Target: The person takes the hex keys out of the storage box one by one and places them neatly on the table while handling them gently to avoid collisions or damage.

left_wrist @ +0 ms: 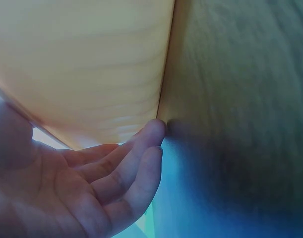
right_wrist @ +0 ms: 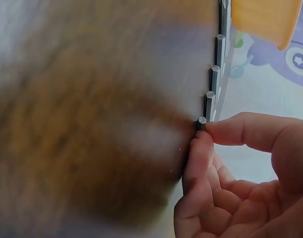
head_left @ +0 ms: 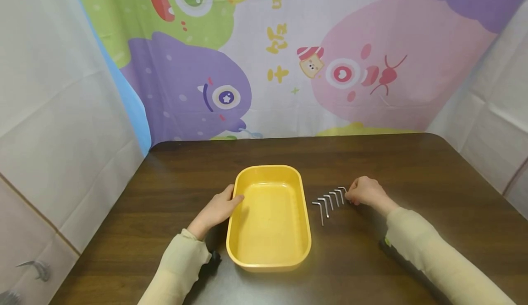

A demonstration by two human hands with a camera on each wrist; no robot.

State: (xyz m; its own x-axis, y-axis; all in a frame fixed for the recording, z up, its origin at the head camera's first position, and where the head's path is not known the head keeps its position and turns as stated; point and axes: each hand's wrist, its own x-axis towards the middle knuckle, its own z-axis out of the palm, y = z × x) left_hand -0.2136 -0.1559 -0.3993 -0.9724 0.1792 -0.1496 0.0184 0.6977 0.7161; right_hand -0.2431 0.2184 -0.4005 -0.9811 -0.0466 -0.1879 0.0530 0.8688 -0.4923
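Observation:
A yellow plastic bin [head_left: 269, 261] with rounded corners stands on the table. My left hand [head_left: 216, 209] holds its left side, thumb over the rim and fingers along the outer wall. In the left wrist view, the fingertips [left_wrist: 153, 131] reach the base of the bin's wall [left_wrist: 91, 64]. To the right of the bin, several L-shaped hex keys [head_left: 321, 215] lie side by side in a slanting row. At the row's right end my right hand [head_left: 368, 191] pinches one hex key [right_wrist: 202, 120] between thumb and index finger. That key is partly hidden by the fingers in the head view.
The dark wooden table [head_left: 189, 172] runs back to a cloth with cartoon monsters [head_left: 280, 103]. White sheeting [head_left: 62, 89] hangs at the left, and more pale sheeting [head_left: 495, 94] hangs at the right.

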